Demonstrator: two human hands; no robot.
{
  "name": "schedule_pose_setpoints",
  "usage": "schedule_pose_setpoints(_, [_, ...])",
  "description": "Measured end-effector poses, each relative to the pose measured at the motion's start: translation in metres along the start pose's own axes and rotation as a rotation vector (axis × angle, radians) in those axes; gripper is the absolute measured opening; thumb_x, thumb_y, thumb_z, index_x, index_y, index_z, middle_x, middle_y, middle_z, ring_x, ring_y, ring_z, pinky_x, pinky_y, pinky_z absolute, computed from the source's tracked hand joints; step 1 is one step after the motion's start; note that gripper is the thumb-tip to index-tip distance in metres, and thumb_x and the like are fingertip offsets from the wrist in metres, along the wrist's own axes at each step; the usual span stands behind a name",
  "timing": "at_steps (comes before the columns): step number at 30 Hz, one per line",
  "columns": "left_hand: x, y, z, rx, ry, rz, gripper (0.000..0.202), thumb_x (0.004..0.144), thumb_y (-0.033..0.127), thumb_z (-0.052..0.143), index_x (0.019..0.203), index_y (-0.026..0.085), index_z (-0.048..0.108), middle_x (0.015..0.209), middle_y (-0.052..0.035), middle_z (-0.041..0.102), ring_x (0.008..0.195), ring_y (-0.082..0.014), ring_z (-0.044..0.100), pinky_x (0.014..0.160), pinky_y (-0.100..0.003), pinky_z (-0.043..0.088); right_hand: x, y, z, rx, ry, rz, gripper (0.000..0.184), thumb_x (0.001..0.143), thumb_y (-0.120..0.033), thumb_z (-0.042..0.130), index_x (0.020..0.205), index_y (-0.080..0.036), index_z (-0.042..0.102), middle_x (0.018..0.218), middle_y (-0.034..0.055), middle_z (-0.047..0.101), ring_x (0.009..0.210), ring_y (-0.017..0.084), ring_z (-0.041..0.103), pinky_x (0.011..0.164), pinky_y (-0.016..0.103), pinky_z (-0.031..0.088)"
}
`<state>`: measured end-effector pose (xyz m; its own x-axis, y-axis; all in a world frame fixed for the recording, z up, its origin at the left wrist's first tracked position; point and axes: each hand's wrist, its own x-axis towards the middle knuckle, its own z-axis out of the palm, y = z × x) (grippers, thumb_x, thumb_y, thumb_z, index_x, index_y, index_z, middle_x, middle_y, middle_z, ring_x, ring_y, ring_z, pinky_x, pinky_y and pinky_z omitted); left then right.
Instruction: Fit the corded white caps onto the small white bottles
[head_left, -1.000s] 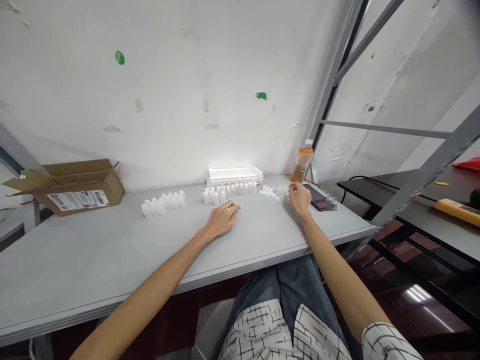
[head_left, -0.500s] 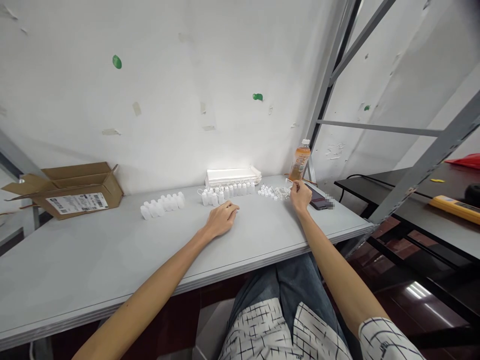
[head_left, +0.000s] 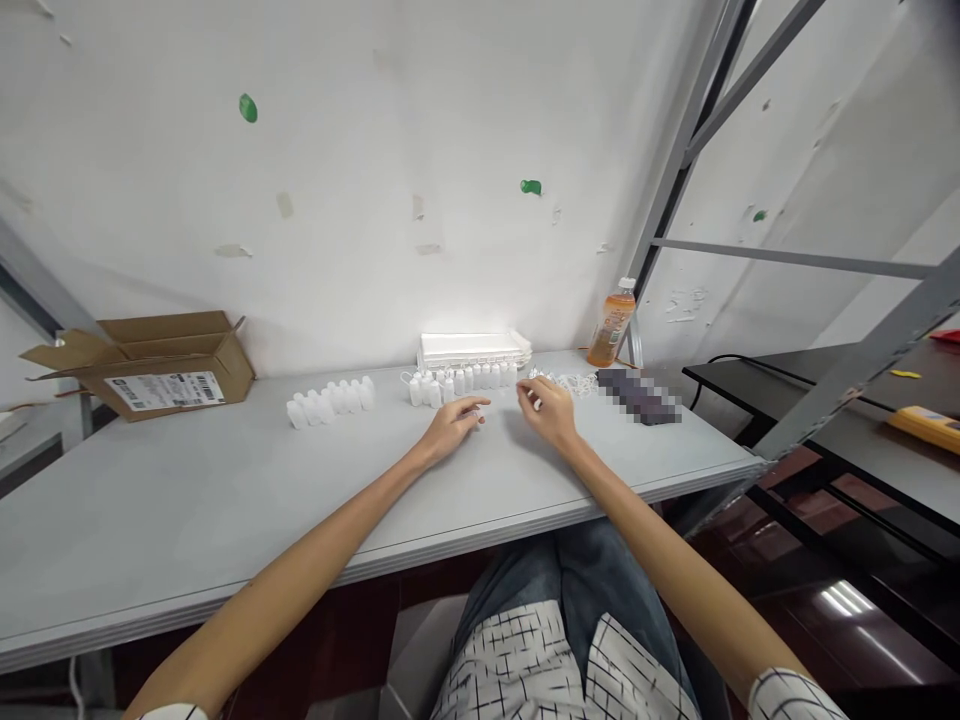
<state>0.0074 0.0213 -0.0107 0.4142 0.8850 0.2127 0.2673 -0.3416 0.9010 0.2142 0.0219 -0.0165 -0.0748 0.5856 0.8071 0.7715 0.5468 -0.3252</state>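
My left hand (head_left: 448,430) is raised a little over the middle of the grey table, forefinger reaching forward. Its thumb and fingers close on a small white cap, mostly covered by them. Facing it from the right, my right hand (head_left: 551,408) is curled into a pinch; a bit of white shows at its fingers, too small to make out. Beyond the hands stands a row of small white capped bottles (head_left: 480,377), with a few more in front of its left end. Small white pieces and a tangle of white rings (head_left: 579,385) lie behind my right hand, partly hidden by it.
On the left are a group of white uncapped bottles (head_left: 330,402) and an open cardboard box (head_left: 176,370). White trays (head_left: 474,347) are stacked against the wall. A drink bottle (head_left: 611,325) and a blurred-out phone (head_left: 639,396) sit right, by the metal frame (head_left: 667,190).
My right hand has moved left from the white rings towards my left hand. The left forefinger has stretched forward. The view has shifted slightly.
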Motion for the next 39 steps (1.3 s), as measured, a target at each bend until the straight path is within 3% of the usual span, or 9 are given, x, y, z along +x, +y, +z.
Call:
schedule_pose_setpoints(4, [0.0,0.001,0.001,-0.152,-0.01,-0.042,0.048,0.07,0.017,0.048,0.116,0.011,0.062,0.084,-0.0049,0.062,0.064,-0.0112,0.05,0.06,-0.024,0.039,-0.002,-0.022,0.007,0.0,-0.097,-0.075,0.019,0.088,-0.019,0.047,0.081,-0.017,0.065,0.076,0.0046,0.066,0.057,0.011,0.056,0.057,0.023,0.039])
schedule_pose_setpoints(8, [-0.001,0.006,0.002,-0.244,0.011,-0.091,0.046,0.069,0.018,0.05,0.113,0.011,0.063,0.08,-0.0035,0.06,0.057,-0.0084,0.043,0.055,-0.023,0.034,-0.004,-0.027,0.005,-0.017,-0.111,-0.082,0.019,0.088,-0.018,0.047,0.081,-0.017,0.065,0.076,0.0043,0.065,0.055,0.01,0.055,0.057,0.022,0.038])
schedule_pose_setpoints(15, [-0.003,0.008,0.001,-0.202,0.024,-0.077,0.044,0.067,0.017,0.054,0.11,0.013,0.063,0.082,-0.0032,0.061,0.061,-0.0089,0.046,0.058,-0.023,0.036,-0.007,-0.026,0.006,-0.094,-0.151,-0.102,0.019,0.088,-0.016,0.047,0.083,-0.016,0.066,0.077,0.0045,0.065,0.055,0.01,0.055,0.054,0.022,0.034])
schedule_pose_setpoints(24, [-0.002,0.006,0.003,-0.123,0.016,-0.046,0.034,0.074,0.031,0.062,0.104,0.015,0.066,0.094,-0.0069,0.065,0.068,-0.0119,0.052,0.061,-0.025,0.04,-0.009,-0.026,0.007,-0.138,-0.157,-0.129,0.022,0.089,-0.018,0.046,0.084,-0.015,0.067,0.077,0.005,0.066,0.055,0.01,0.054,0.051,0.023,0.03])
schedule_pose_setpoints(31, [-0.001,0.004,0.003,-0.098,0.014,0.002,0.027,0.08,0.038,0.057,0.088,0.014,0.067,0.075,-0.0023,0.06,0.057,-0.0091,0.046,0.056,-0.024,0.039,-0.009,-0.027,0.007,-0.06,-0.231,-0.115,0.021,0.089,-0.022,0.048,0.085,-0.016,0.067,0.077,0.0051,0.066,0.055,0.01,0.054,0.053,0.023,0.033])
schedule_pose_setpoints(39, [-0.003,0.006,0.003,-0.015,-0.003,0.055,0.024,0.078,0.031,0.054,0.088,0.013,0.067,0.077,-0.0037,0.063,0.061,-0.0116,0.049,0.059,-0.025,0.041,-0.006,-0.034,0.008,0.178,-0.28,-0.026,0.018,0.083,-0.018,0.051,0.089,-0.017,0.068,0.08,0.0046,0.069,0.061,0.012,0.059,0.057,0.023,0.041])
